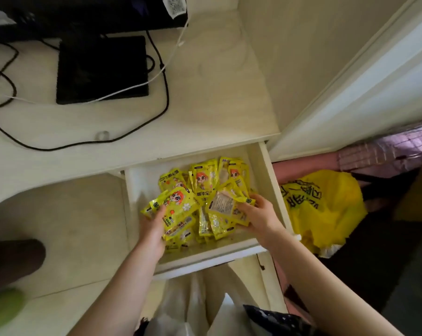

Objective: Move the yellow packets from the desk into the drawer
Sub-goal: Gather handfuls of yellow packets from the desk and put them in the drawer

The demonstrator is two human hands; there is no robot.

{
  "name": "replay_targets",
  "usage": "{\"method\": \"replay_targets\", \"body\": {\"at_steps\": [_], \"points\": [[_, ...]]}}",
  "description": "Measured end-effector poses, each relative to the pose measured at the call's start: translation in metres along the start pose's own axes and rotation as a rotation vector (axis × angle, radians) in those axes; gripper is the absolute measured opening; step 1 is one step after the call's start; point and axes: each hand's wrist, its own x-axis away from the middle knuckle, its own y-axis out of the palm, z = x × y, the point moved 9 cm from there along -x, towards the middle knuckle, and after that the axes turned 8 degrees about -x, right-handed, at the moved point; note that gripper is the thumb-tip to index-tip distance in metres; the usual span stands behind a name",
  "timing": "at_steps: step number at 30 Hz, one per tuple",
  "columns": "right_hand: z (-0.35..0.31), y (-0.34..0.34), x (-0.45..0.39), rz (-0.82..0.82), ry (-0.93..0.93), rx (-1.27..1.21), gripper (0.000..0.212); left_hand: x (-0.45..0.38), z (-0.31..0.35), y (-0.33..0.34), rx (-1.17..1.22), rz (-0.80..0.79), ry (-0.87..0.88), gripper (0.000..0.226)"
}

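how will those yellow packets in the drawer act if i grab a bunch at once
The yellow packets look glossy, so they will probably slide over each other. They bend where the left hand and right hand hold them, so likely floppy and light. Loosely piled in the drawer, a bunch may fan out.

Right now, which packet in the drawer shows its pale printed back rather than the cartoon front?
The packet under the right hand's fingertips: a pale label panel faces up, while neighbouring packets show the red-haired cartoon.
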Motion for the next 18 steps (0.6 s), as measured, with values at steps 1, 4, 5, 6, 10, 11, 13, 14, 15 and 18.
{"method": "replay_targets", "body": {"at_steps": [1, 4, 5, 6, 10, 11, 13, 14, 15, 18], "points": [[-0.004, 0.005, -0.01, -0.004, 0.005, 0.03, 0.054, -0.012, 0.0, 0.003, 0.016, 0.007, -0.012, 0.054], [-0.008, 0.024, -0.039, -0.027, 0.039, 0.038, 0.056, -0.035, 0.0, 0.01, 0.023, 0.049, -0.07, 0.049], [-0.007, 0.031, -0.048, -0.041, 0.052, 0.027, 0.056, -0.038, 0.002, 0.012, 0.006, 0.067, -0.076, 0.049], [-0.005, 0.038, -0.057, -0.051, 0.066, 0.024, 0.055, -0.047, 0.004, 0.013, -0.002, 0.087, -0.073, 0.05], [0.003, 0.064, -0.094, -0.069, 0.073, 0.071, 0.042, -0.075, 0.009, 0.016, -0.015, 0.106, -0.076, 0.056], [0.003, 0.068, -0.103, -0.069, 0.069, 0.075, 0.038, -0.08, 0.01, 0.017, 0.003, 0.095, -0.084, 0.057], [0.001, 0.075, -0.12, -0.061, 0.044, 0.057, 0.037, -0.092, 0.012, 0.023, 0.053, 0.046, -0.104, 0.05], [-0.001, 0.076, -0.126, -0.049, 0.025, 0.057, 0.041, -0.098, 0.014, 0.025, 0.066, 0.036, -0.098, 0.043], [-0.003, 0.074, -0.132, -0.026, 0.003, 0.087, 0.047, -0.099, 0.016, 0.027, 0.073, 0.029, -0.099, 0.035], [-0.013, 0.061, -0.138, 0.041, -0.077, 0.338, 0.047, -0.105, 0.012, 0.029, 0.02, 0.012, -0.115, 0.029]]}}
